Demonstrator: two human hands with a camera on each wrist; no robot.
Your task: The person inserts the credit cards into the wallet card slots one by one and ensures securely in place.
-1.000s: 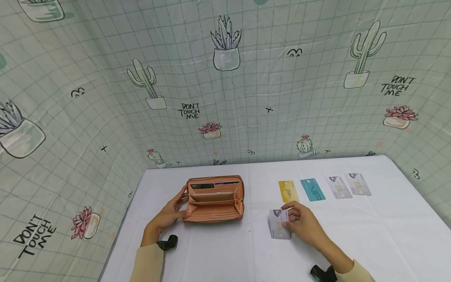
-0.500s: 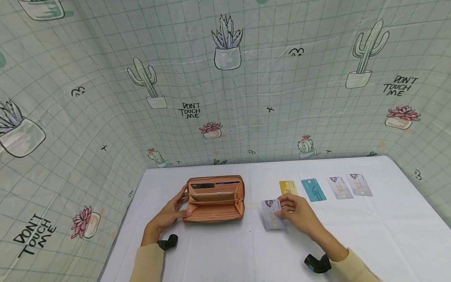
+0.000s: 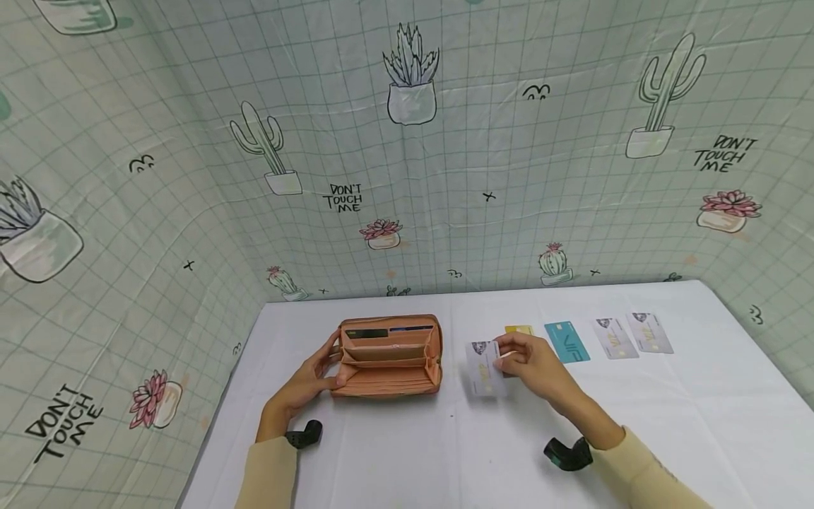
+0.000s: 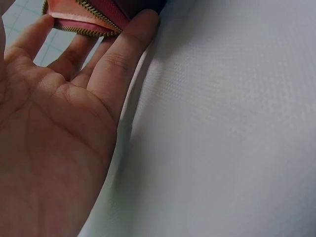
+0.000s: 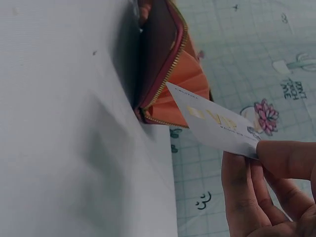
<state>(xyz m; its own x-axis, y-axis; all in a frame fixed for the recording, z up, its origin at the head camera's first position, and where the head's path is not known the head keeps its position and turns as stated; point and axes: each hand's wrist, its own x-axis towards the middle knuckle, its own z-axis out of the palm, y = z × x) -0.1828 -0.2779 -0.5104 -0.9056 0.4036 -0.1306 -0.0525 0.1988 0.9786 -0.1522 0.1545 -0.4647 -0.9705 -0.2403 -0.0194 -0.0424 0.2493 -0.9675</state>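
An orange zip-around wallet (image 3: 389,357) stands unzipped on the table, its inner pockets spread toward me. Two cards (image 3: 367,334) show in its upper slots. My left hand (image 3: 304,385) grips the wallet's left end, thumb in front and fingers at the side and behind. To the wallet's right, my right hand (image 3: 531,367) pinches a silver VIP card (image 3: 483,371) by its right edge, raised off the table. In the right wrist view the card (image 5: 212,121) lies between thumb and fingers, apart from the wallet.
A yellow card (image 3: 520,329), mostly hidden behind my right hand, lies on the white table (image 3: 407,459). Right of it are a teal VIP card (image 3: 567,342) and two silver cards, one (image 3: 615,338) beside the other (image 3: 650,333). A cactus-print cloth (image 3: 470,155) hangs behind.
My right hand has lifted the silver VIP card and carried it away from me and left, toward the wallet; it now covers much of the yellow card. The left hand stays on the wallet.
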